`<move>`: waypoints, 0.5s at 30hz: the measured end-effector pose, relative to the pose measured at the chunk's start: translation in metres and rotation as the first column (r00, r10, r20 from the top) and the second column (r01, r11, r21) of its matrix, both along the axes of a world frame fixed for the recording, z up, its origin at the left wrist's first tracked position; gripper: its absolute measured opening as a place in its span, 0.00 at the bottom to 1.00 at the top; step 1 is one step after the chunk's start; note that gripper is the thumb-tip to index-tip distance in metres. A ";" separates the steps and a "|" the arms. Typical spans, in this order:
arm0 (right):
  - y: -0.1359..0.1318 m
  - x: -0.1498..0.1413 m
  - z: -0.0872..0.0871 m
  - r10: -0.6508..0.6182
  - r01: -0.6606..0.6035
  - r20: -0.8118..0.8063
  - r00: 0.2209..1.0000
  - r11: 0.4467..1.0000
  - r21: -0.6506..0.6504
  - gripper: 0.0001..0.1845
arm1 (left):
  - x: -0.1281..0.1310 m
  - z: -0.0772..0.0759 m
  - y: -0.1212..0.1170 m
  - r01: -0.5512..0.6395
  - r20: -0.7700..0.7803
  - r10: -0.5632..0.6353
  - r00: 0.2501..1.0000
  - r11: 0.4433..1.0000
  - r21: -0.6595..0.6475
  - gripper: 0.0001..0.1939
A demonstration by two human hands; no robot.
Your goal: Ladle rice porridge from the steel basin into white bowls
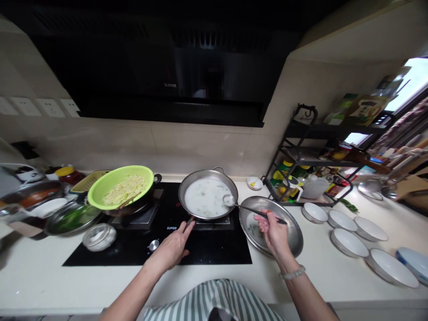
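My right hand (274, 232) is closed round the dark handle of a ladle (229, 200). The ladle's bowl sits at the right inner side of a steel wok (180, 192), in milky white liquid (205, 196) with small green bits. My left hand (173, 248) is on the wok's handle (191, 220), its index and middle fingers reaching along it toward the rim; the hand covers most of the handle. Beneath my right hand lies a wide steel basin (296, 236) holding some of the same cloudy liquid.
Left of the wok, a green colander (95, 189) of pale shreds rests on a pot. A glass jar (99, 237) stands at the hob's left edge. Several white bowls (349, 243) are on the right counter, before a black spice rack (302, 156). A range hood (170, 104) hangs above.
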State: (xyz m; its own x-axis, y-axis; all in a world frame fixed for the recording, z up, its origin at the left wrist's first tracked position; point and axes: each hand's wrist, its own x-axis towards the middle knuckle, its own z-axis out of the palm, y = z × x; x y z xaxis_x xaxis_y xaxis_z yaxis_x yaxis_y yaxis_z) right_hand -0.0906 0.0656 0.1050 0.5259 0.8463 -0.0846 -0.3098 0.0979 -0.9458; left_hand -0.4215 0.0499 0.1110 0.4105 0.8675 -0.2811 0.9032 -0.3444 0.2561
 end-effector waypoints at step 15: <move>-0.064 0.085 -0.040 -0.174 0.218 0.554 0.814 0.976 -0.014 0.29 | -0.003 -0.011 0.003 -0.003 0.023 0.002 1.000 1.000 0.024 0.47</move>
State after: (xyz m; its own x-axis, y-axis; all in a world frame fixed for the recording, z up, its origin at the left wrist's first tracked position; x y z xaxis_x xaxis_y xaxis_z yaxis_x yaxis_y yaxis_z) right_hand -0.0061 0.0012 0.0653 0.6581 0.7235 0.2087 0.2780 0.0241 -0.9603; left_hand -0.4242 0.0526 0.1000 0.4142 0.8748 -0.2512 0.8982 -0.3482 0.2684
